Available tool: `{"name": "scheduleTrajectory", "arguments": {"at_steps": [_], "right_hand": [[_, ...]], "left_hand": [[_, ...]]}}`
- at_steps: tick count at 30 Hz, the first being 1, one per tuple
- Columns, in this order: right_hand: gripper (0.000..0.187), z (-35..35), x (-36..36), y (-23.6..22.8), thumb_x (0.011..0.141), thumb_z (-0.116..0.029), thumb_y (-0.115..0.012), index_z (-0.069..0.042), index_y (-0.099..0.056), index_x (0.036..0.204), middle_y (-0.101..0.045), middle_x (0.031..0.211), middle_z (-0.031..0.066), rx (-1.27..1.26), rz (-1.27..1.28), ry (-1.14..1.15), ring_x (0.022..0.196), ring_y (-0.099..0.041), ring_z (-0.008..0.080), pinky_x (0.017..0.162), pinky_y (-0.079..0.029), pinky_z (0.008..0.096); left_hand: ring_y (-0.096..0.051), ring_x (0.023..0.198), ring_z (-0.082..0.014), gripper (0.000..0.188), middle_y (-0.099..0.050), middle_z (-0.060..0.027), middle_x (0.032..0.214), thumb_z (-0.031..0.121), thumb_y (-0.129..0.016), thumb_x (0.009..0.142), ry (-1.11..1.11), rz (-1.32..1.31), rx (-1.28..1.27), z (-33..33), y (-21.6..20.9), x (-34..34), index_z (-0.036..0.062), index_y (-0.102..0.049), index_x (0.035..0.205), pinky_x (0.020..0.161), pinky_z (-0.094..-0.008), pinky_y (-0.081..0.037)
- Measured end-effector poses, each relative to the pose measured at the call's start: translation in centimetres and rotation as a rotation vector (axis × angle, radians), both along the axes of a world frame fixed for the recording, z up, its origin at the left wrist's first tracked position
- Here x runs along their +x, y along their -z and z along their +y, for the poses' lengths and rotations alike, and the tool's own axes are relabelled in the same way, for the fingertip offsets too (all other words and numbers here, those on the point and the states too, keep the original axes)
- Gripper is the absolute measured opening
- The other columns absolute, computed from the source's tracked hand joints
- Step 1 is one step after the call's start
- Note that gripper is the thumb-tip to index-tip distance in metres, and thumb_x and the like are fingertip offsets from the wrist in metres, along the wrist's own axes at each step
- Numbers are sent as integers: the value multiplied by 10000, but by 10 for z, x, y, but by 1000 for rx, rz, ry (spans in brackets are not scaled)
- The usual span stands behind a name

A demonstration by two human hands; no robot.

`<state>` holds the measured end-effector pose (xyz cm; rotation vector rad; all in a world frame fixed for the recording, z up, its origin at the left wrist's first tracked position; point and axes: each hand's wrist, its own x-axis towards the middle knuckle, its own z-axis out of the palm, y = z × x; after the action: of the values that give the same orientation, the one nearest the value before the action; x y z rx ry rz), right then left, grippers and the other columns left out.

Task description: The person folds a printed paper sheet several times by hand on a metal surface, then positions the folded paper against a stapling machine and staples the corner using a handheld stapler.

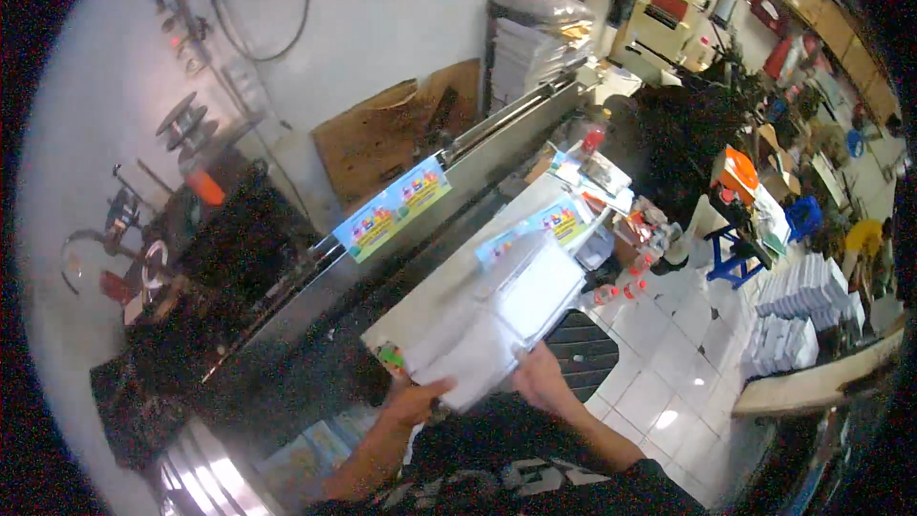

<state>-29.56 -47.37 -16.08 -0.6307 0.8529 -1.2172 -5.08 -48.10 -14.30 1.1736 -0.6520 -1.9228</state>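
A stack of white paper sheets (468, 358) is held between my two hands over the near end of a pale narrow table (406, 311). My left hand (417, 401) is closed on the lower left edge of the stack, next to a small green and orange item (390, 355) on the table corner. On the lower right edge, my right hand (538, 377) grips the same stack. Just beyond lies another white pile (540, 287), very bright in the light. Behind it a colourful printed sheet (564, 220) is partly covered. Whether the stack touches that pile, I cannot tell.
Left of the table runs a long metal machine rail (334, 296) carrying two printed sheets (399, 210). A dark ribbed seat (583, 354) stands at the table's right. Plastic bottles (630, 287), a blue stool (735, 253) and paper stacks (798, 315) stand on the tiled floor.
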Motion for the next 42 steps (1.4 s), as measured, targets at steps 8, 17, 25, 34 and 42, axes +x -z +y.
{"name": "scheduleTrajectory", "arguments": {"at_steps": [8,17,25,34,42], "right_hand": [[437,-9,-59,-14,856,2,-558,-21,-448,1278,-582,1196,129,215,-59,450,1083,-586,268,959,-478,430],[498,6,-214,-36,776,-89,-571,35,-442,1241,-606,1061,156,194,222,830,924,-625,283,830,-513,393],[494,-24,-238,-22,795,20,-521,24,-435,1282,-587,1165,140,424,265,730,1082,-571,268,978,-427,381],[404,-38,-245,15,828,-5,-549,32,-478,1224,-614,1099,136,410,310,667,949,-624,238,841,-502,342],[432,-13,-242,21,818,-23,-572,19,-479,1238,-623,1067,125,404,280,675,934,-621,224,841,-498,343]], "left_hand": [[-590,1039,-196,550,-661,-112,1103,438,-739,782,1124,-515,-470,-55,-18,-51,31,-637,1137,950,-379,-439],[-440,1258,-320,649,-497,-165,1331,469,-649,811,610,-1144,-1256,-195,41,-206,24,-522,1266,1029,-467,-356],[-397,1251,-301,791,-481,-132,1293,499,-688,734,650,-1630,-1214,-211,79,-227,26,-457,1325,1083,-512,-193],[-439,1177,-331,643,-501,-149,1183,441,-691,751,687,-1588,-1083,-210,70,-223,41,-531,1228,989,-546,-335],[-465,1160,-361,527,-510,-217,1172,311,-648,801,843,-1351,-947,-222,74,-212,3,-544,1215,905,-447,-465]]}}
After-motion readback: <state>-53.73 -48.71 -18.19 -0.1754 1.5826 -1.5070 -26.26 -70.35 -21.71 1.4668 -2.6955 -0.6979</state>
